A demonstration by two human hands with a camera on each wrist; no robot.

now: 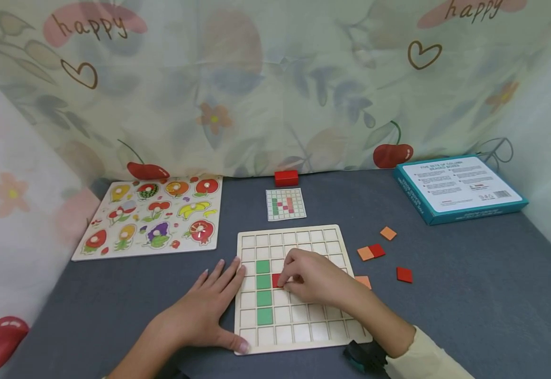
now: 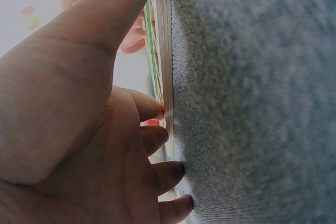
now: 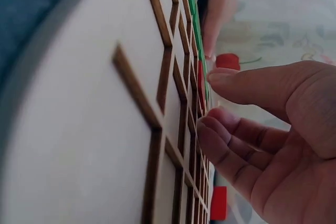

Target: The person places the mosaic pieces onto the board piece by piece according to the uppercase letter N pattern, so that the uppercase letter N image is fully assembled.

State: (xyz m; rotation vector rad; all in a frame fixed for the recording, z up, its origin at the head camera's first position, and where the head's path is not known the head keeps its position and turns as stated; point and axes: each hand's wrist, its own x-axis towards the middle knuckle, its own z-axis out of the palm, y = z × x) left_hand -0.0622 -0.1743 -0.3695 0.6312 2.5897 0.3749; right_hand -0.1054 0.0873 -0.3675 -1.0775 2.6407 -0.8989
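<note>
A pale wooden grid board lies on the dark cloth, with a column of several green square tiles in its cells. A red square tile lies flat in the cell right of the second green one. My right hand is bent over this tile, its fingertips at the tile's right side. In the right wrist view, thumb and fingers stand apart beside the red tile. My left hand rests with spread fingers along the board's left edge, the thumb on its near left corner.
Loose orange tiles and red tiles lie right of the board. Behind it are a patterned grid card and a red block. A fruit puzzle board lies far left, a teal box far right.
</note>
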